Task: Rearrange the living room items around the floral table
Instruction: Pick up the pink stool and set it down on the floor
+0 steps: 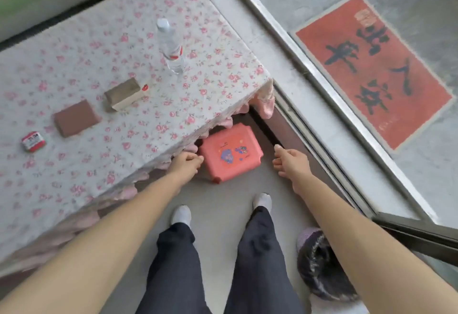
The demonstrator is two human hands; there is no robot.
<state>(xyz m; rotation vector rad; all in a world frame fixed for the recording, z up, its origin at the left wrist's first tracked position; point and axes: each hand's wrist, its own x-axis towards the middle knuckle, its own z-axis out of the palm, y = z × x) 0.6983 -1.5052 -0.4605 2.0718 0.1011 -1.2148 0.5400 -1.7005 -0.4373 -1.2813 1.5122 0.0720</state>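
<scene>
A small pink plastic stool [230,151] with stickers on its seat stands on the floor, partly tucked under the corner of the floral table [81,170]. My left hand [186,165] is at the stool's left edge, fingers curled against it beside the tablecloth's pink frill. My right hand [291,161] hovers to the right of the stool, a little apart from it, fingers spread and holding nothing. On the table stand a clear water bottle [171,46], a tan box [125,94], a brown flat box [74,118] and a small red tin [32,141].
A sliding door track [319,105] runs diagonally right of the stool. Beyond it lies a red doormat [371,71] with black characters. A purple fuzzy slipper [319,264] lies by my right leg. My feet in white socks stand just behind the stool.
</scene>
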